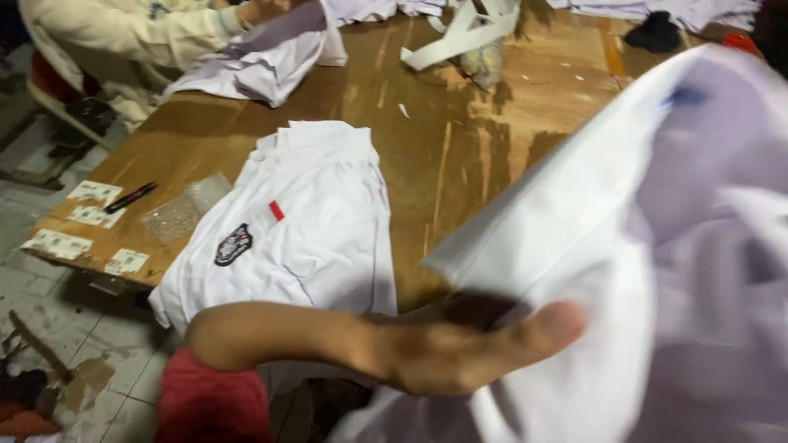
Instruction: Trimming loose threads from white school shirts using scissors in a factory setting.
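Close up: left hand (394,349) flat open under white cloth (624,271) (blurred), cloth right of palm; folded shirt (304,221) far-left on table (484,131).

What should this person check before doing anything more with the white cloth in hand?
1. Left hand against the white garment: ok, thumb lies on the fabric.
2. Right hand in view: not ok, it is out of sight.
3. Folded white shirt flat on the wooden table: ok.
4. Pen and paper labels apart from the shirt: ok.
5. Garment's far edge: cannot tell, blurred.
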